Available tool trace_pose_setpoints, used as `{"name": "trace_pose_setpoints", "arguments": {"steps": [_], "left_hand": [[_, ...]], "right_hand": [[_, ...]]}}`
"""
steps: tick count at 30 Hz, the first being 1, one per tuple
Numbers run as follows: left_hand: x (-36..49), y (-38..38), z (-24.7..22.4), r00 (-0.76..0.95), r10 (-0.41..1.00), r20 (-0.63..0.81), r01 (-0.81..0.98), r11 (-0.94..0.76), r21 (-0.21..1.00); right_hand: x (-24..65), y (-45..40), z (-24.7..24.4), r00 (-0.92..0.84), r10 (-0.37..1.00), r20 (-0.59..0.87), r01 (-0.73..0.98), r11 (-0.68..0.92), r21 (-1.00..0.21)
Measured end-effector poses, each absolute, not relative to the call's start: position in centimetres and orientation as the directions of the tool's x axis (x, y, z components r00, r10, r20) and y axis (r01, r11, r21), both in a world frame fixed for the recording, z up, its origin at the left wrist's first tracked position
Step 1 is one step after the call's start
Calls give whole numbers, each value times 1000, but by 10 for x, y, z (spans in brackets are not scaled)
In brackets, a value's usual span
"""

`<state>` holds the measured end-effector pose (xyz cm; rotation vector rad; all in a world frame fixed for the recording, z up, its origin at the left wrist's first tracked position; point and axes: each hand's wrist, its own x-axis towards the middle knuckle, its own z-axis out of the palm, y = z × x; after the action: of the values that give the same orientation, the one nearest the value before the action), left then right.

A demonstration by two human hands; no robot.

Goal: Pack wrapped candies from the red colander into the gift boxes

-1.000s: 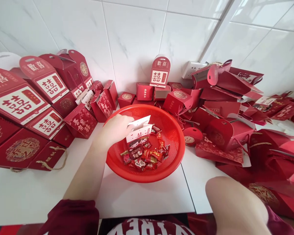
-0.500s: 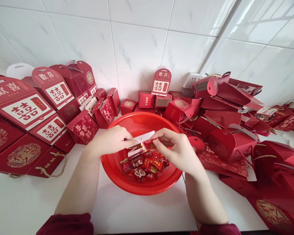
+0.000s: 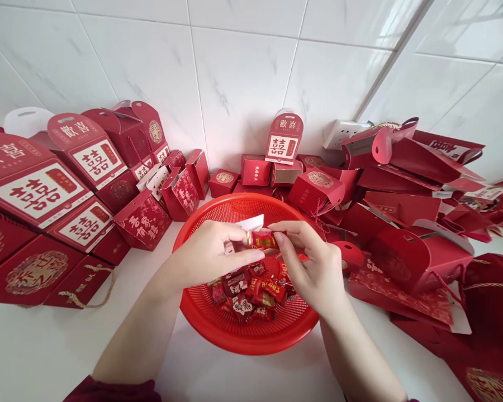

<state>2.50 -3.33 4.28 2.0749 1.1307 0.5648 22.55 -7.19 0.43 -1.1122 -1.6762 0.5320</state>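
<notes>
Over a red plastic basket [image 3: 251, 341], my left hand [image 3: 207, 254] grips a small candy box whose white flap [image 3: 251, 223] shows above the fingers; the rest of the box is mostly hidden by the hand. Between thumb and fingers, my right hand [image 3: 312, 259] pinches a red-wrapped candy [image 3: 264, 240] at the box. The left thumb tip lies just below that candy. Several wrapped candies [image 3: 245, 298] in red and dark red lie in the bottom of the basket.
Red gift boxes [image 3: 46, 192] are stacked on the left. Small boxes [image 3: 255, 170] stand against the tiled wall behind the basket. On the right lies a jumbled pile of open red boxes [image 3: 419, 245], with a white power socket [image 3: 343, 134] behind it.
The candy in my right hand now lies level at the box. My left thumb has moved right, beneath it. The view has shifted slightly.
</notes>
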Motion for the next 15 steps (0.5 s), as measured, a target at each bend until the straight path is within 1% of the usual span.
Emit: {"name": "trace_pose_setpoints", "arguments": {"steps": [2,4,7,10,15], "left_hand": [[27,-32,41,513,857,57,494,-348,796],[29,-31,39,484,873,66,405,-290,867],[29,-29,38,525,849,64,261,-232,937],[28,-29,37,567,819,89,214,-250,944],[25,-29,32,565,819,99,193,-248,949]], "right_hand": [[225,-73,6,-93,873,479,383,475,-792],[226,-74,8,-147,901,408,339,433,-835],[228,-76,11,-230,922,313,253,367,-895],[229,-78,12,-263,926,272,134,315,-940],[226,-78,12,-408,898,167,-57,158,-986]]}}
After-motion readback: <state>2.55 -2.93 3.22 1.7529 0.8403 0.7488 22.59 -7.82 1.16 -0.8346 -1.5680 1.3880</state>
